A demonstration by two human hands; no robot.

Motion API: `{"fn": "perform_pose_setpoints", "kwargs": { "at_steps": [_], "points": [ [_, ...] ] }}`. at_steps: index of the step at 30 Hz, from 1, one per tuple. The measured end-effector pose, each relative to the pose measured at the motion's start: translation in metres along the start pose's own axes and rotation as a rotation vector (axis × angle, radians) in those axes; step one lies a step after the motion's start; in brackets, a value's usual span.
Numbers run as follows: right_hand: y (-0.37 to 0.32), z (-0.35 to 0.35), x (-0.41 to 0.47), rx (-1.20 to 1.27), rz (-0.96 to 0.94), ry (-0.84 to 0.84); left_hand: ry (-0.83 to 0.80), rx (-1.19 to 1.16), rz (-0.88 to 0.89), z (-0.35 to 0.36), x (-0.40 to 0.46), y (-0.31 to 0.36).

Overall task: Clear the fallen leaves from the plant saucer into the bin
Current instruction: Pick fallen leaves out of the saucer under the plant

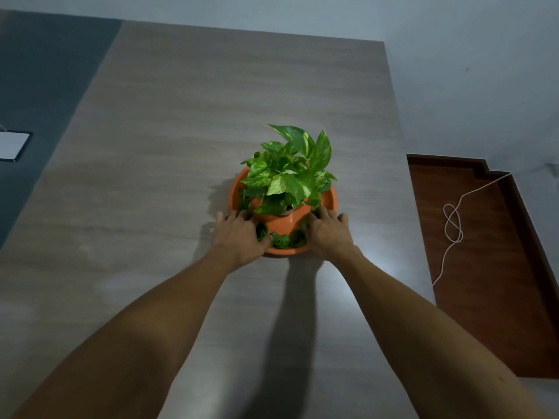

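An orange plant saucer (330, 197) sits on the grey wood-grain table (181, 146), holding an orange pot (279, 222) with a leafy green plant (290, 173). Several fallen green leaves (286, 240) lie in the saucer's near part, between pot and rim. My left hand (240, 237) rests over the saucer's left near rim, fingers spread and reaching in toward the pot. My right hand (328, 232) lies over the right near rim, fingers spread likewise. Whether either hand grips the saucer or any leaves is hidden. No bin is in view.
The table's right edge runs near a brown wooden panel (484, 267) with a looped white cord (452, 225) lying across it. At the far left a white flat object (12, 145) sits on a dark surface. A pale wall stands behind.
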State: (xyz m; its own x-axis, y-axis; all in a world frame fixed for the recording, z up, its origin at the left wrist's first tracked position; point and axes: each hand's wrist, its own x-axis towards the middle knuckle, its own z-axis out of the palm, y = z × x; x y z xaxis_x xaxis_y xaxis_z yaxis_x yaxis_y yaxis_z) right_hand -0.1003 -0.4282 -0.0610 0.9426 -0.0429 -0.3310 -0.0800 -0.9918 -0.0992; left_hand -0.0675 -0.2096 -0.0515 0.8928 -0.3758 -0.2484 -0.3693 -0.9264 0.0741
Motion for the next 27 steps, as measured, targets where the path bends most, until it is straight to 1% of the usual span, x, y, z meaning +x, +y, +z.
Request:
{"fn": "perform_pose_setpoints", "kwargs": {
  "at_steps": [3, 7, 8, 10, 12, 14, 17, 20, 21, 23, 25, 27],
  "points": [
    [-0.009, 0.002, -0.013, 0.052, -0.011, 0.0, 0.023, -0.033, 0.027, -0.002, -0.006, 0.001],
    [-0.007, -0.006, -0.012, 0.109, 0.017, 0.076, 0.048, -0.036, 0.04, -0.005, -0.005, -0.005],
    [-0.006, -0.01, -0.009, 0.115, 0.021, 0.076, 0.054, -0.033, 0.039, -0.005, -0.002, -0.007],
    [-0.004, -0.014, 0.001, 0.129, 0.021, 0.023, 0.039, -0.027, 0.043, -0.004, 0.003, -0.011],
    [-0.003, -0.013, 0.008, 0.117, 0.017, -0.037, -0.01, -0.027, 0.044, -0.002, 0.007, -0.011],
    [-0.002, -0.011, 0.008, 0.072, 0.007, -0.038, -0.025, -0.025, 0.035, -0.002, 0.007, -0.008],
    [-0.005, -0.007, -0.004, 0.013, -0.013, -0.005, -0.001, -0.036, 0.022, -0.001, -0.001, -0.003],
    [-0.006, -0.01, -0.01, 0.038, -0.017, 0.003, 0.027, -0.065, 0.02, -0.003, -0.005, -0.002],
    [-0.006, -0.013, -0.009, 0.054, -0.012, -0.006, 0.022, -0.065, 0.015, -0.005, -0.005, -0.002],
    [-0.009, -0.019, -0.006, 0.052, -0.002, -0.057, -0.038, -0.049, 0.0, -0.008, -0.003, -0.001],
    [-0.014, -0.023, -0.004, -0.013, -0.003, -0.138, -0.104, -0.042, -0.008, -0.009, 0.0, 0.003],
    [-0.019, -0.023, -0.003, -0.082, -0.008, -0.198, -0.137, -0.032, 0.003, -0.012, 0.001, 0.009]
  ]
}}
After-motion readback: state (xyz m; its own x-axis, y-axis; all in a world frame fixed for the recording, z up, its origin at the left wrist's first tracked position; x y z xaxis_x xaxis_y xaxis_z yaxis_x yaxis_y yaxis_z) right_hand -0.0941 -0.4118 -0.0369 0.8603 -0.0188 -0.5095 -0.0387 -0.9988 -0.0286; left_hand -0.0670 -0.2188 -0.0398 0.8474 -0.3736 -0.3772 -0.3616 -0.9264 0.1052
